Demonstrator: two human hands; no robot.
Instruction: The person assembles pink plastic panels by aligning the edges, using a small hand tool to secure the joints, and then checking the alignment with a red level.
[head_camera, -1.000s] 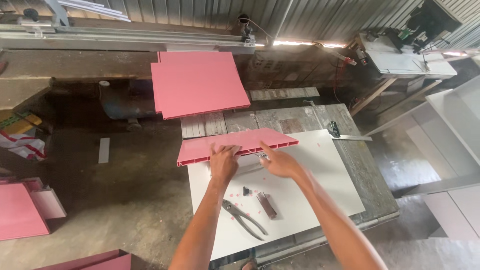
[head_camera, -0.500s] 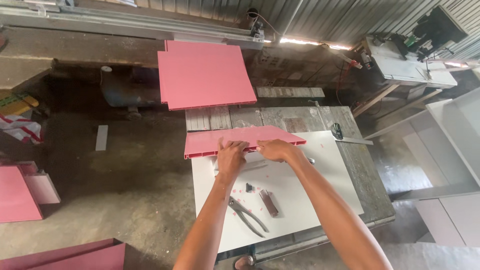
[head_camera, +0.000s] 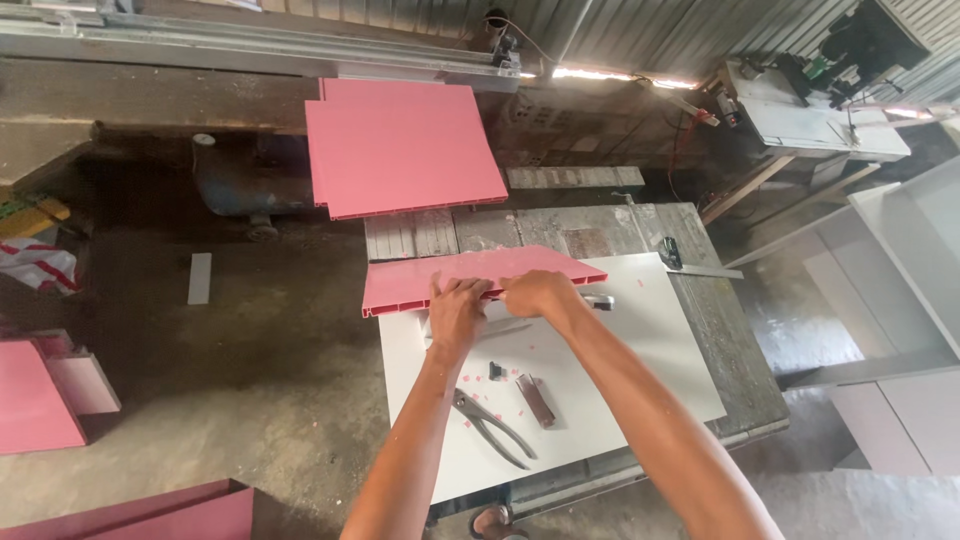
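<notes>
Pink hollow plastic panel (head_camera: 480, 277) sits across the far end of the white board (head_camera: 640, 350) on the table (head_camera: 720, 330). Both hands, left (head_camera: 456, 312) and right (head_camera: 537, 292), grip its near edge side by side, with pliers (head_camera: 490, 427) lying closer in.

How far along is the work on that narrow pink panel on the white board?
Done: a large pink panel lies set aside beyond the bench, and pink scraps dot the white board. In hand: the left hand and right hand both grip the near edge of the narrow pink panel. Left: the pliers and small dark block lie untouched nearby; the panel has not been set aside.
</notes>
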